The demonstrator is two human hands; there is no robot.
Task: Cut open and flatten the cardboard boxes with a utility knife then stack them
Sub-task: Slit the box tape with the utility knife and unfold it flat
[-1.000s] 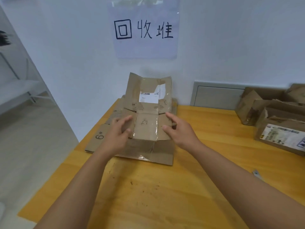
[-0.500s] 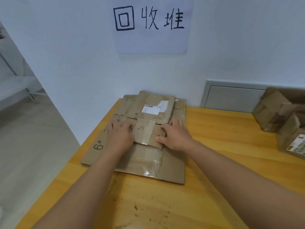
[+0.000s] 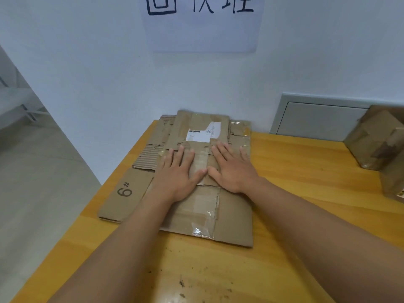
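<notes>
A stack of flattened cardboard boxes [image 3: 234, 217] lies at the far left corner of the wooden table [image 3: 306, 193], against the wall. The top piece carries clear tape and a white shipping label [image 3: 202, 133]. My left hand [image 3: 177, 171] and my right hand [image 3: 231, 169] lie palm down, side by side, on the middle of the top piece with fingers straight and spread, pressing it flat. A lower sheet marked "6#" [image 3: 124, 190] sticks out to the left. No utility knife is in view.
Unflattened cardboard boxes [image 3: 376, 141] stand at the right edge of the table. A paper sign [image 3: 202, 25] hangs on the wall above the stack. A grey wall panel [image 3: 317, 119] sits behind the table. The table's left edge drops to the floor.
The upright flap with the label has been folded down flat. Both hands went from hovering at the box's sides to lying flat on top of it, fingers spread.
</notes>
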